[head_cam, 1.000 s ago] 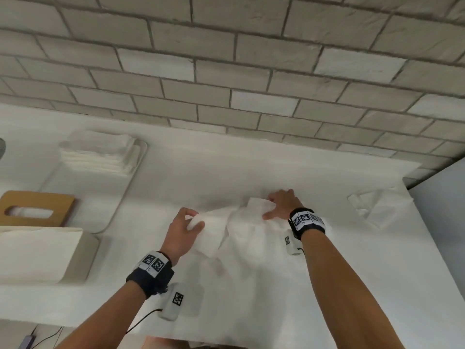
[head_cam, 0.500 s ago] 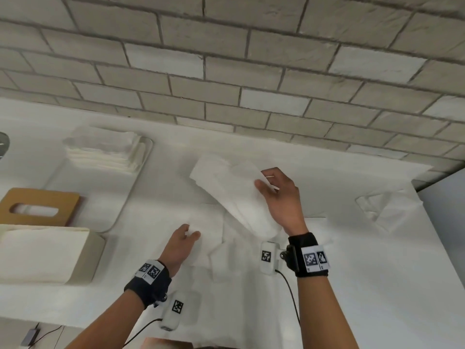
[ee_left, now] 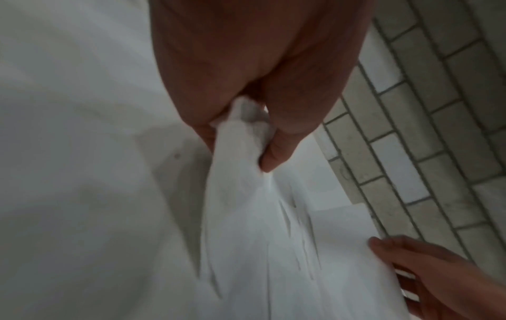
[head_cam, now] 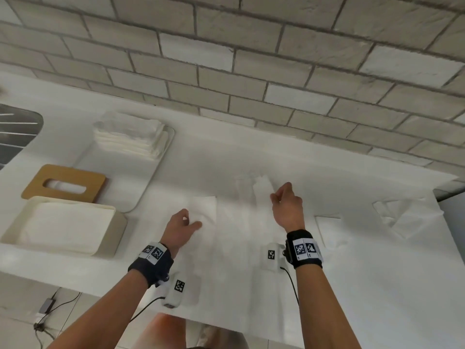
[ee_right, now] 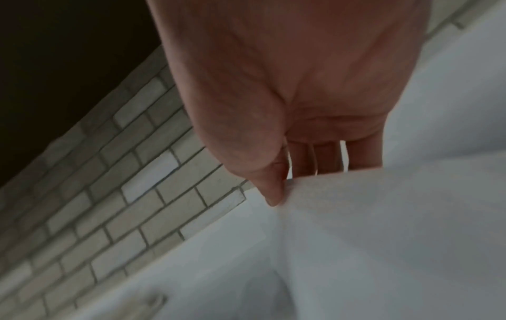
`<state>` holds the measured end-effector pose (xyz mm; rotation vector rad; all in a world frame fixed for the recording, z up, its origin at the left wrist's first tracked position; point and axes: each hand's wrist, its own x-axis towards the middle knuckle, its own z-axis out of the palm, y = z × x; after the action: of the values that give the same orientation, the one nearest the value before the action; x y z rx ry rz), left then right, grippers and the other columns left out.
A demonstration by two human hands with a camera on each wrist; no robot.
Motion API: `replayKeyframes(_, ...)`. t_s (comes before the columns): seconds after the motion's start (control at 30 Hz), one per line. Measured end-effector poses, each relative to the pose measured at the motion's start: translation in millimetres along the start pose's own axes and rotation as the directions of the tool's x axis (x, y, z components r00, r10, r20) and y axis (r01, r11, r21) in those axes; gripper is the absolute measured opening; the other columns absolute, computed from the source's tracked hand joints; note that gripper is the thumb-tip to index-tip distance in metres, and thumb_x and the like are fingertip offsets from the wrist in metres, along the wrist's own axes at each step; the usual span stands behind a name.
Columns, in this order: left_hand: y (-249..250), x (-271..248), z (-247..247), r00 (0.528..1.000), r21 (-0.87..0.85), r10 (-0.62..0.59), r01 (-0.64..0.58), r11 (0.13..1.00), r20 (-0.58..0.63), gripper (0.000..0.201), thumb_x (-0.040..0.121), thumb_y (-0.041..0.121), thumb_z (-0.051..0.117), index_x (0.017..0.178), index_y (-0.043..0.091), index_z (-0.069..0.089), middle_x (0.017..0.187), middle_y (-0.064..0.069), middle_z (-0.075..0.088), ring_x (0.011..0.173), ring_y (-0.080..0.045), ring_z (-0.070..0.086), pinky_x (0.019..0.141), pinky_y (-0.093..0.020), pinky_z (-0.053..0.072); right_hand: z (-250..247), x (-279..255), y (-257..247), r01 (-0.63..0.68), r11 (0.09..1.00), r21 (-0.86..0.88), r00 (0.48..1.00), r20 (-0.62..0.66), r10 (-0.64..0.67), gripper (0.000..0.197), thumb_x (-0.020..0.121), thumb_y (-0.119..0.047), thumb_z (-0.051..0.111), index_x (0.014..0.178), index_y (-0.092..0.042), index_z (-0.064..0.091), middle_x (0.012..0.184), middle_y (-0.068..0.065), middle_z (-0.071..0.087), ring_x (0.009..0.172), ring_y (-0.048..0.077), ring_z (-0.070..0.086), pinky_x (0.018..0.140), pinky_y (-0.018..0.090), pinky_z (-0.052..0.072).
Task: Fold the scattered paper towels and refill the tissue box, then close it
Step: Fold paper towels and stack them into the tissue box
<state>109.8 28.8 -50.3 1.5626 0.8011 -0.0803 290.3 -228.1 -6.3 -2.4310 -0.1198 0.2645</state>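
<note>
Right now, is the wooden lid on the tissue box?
No, the wooden lid lies on the counter behind the open tissue box.

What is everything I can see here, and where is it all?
towel: one, white, spread mid-counter between both hands
stack: one pile, white, folded, on the tray's far end
loose towels: at least two, white, crumpled, counter's right end
tray: one, white, back left
lid: one, tan wood with slot, off the box, just behind it
box: one, cream, open, left front, white towels inside
counter: one, white
wall: pale brick, behind
left hand: grip pinches the towel's left edge
right hand: grip pinches the towel's far edge
</note>
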Motion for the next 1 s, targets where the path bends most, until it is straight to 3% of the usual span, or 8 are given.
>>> replayKeyframes(0.07, 21.1, -8.5, -9.6, 0.997, 0.044, 0.083, -0.083, 0.996, -0.001, 0.033, 0.094, 0.006, 0.073, 0.083, 0.017, 0.043, 0.064, 0.001, 0.054, 0.058, -0.022, 0.046, 0.054, -0.030, 0.042, -3.4, -7.5, -15.1, 0.091, 0.996, 0.006, 0.995, -0.031, -0.091, 0.012, 0.110, -0.020, 0.053, 0.105, -0.015, 0.042, 0.081, 0.007, 0.062, 0.072, 0.031, 0.059, 0.065, 0.038, 0.046)
replayKeyframes(0.17, 52.6, -34.1, -47.8, 0.962, 0.039, 0.245, -0.251, 0.967, 0.118, 0.031, 0.098, 0.013, 0.075, 0.119, 0.026, 0.057, 0.107, -0.006, 0.076, 0.093, -0.022, 0.074, 0.082, -0.039, 0.063, -9.2, -27.2, -44.0, 0.257, 0.958, 0.126, 0.960, -0.147, -0.238, 0.016, 0.109, -0.016, 0.057, 0.107, -0.021, 0.042, 0.082, 0.006, 0.067, 0.067, 0.021, 0.063, 0.060, 0.031, 0.041)
replayKeyframes(0.27, 80.3, -58.2, -104.5, 0.907, 0.114, 0.365, -0.393, 0.912, 0.212, 0.040, 0.097, 0.018, 0.077, 0.133, 0.026, 0.062, 0.118, 0.005, 0.074, 0.105, -0.011, 0.073, 0.087, -0.030, 0.061, -7.2, -58.5, -80.5, 0.263, 0.914, 0.309, 0.958, -0.196, -0.210, 0.015, 0.108, -0.027, 0.064, 0.115, -0.029, 0.051, 0.099, -0.008, 0.069, 0.088, -0.002, 0.066, 0.069, 0.008, 0.044)
replayKeyframes(0.37, 96.8, -73.8, -172.7, 0.896, 0.208, 0.343, -0.406, 0.890, 0.280, 0.033, 0.095, 0.025, 0.079, 0.127, 0.025, 0.068, 0.115, 0.005, 0.076, 0.103, -0.010, 0.073, 0.086, -0.029, 0.060, 12.5, -94.2, -109.6, 0.266, 0.868, 0.420, 0.961, -0.184, -0.206, 0.009, 0.108, -0.035, 0.064, 0.117, -0.033, 0.063, 0.106, -0.019, 0.069, 0.106, -0.017, 0.061, 0.080, 0.004, 0.045)
replayKeyframes(0.6, 69.8, -30.1, -326.0, 0.878, 0.663, 0.120, -0.433, 0.610, 0.463, 0.025, 0.095, 0.023, 0.080, 0.108, 0.040, 0.068, 0.111, 0.014, 0.074, 0.108, -0.008, 0.068, 0.094, -0.017, 0.049, 90.5, -162.6, -173.5, 0.297, 0.848, 0.440, 0.954, -0.089, -0.288, 0.006, 0.107, -0.031, 0.066, 0.112, -0.032, 0.069, 0.106, -0.021, 0.075, 0.104, 0.000, 0.069, 0.083, 0.018, 0.052)
replayKeyframes(0.77, 54.2, 9.0, -347.3, 0.875, 0.839, 0.007, -0.467, 0.279, 0.485, 0.035, 0.105, 0.022, 0.065, 0.140, 0.023, 0.064, 0.127, 0.001, 0.064, 0.127, -0.023, 0.058, 0.092, -0.023, 0.034, 135.4, -196.0, -220.4, 0.340, 0.841, 0.421, 0.926, 0.005, -0.377, 0.004, 0.108, -0.030, 0.065, 0.108, -0.029, 0.070, 0.105, -0.016, 0.075, 0.104, 0.007, 0.069, 0.083, 0.018, 0.049)
replayKeyframes(0.9, 54.4, 12.9, -352.8, 0.886, 0.886, 0.011, -0.463, 0.035, 0.463, 0.045, 0.104, 0.045, 0.061, 0.147, 0.032, 0.054, 0.142, 0.004, 0.059, 0.138, -0.024, 0.051, 0.107, -0.038, 0.038, 153.6, -206.9, -264.8, 0.383, 0.824, 0.417, 0.894, 0.058, -0.445, 0.004, 0.107, -0.033, 0.067, 0.106, -0.030, 0.071, 0.105, -0.014, 0.076, 0.103, 0.012, 0.071, 0.086, 0.029, 0.053)
replayKeyframes(1.0, 67.2, -10.6, -362.1, 0.841, 0.843, 0.253, -0.521, 0.136, 0.479, 0.042, 0.108, 0.056, 0.039, 0.134, 0.031, 0.060, 0.130, 0.003, 0.065, 0.127, -0.026, 0.056, 0.105, -0.046, 0.044, 157.1, -208.3, -297.7, 0.443, 0.799, 0.407, 0.850, 0.092, -0.518, 0.006, 0.107, -0.032, 0.068, 0.105, -0.028, 0.072, 0.106, -0.017, 0.076, 0.105, 0.008, 0.070, 0.086, 0.020, 0.049)
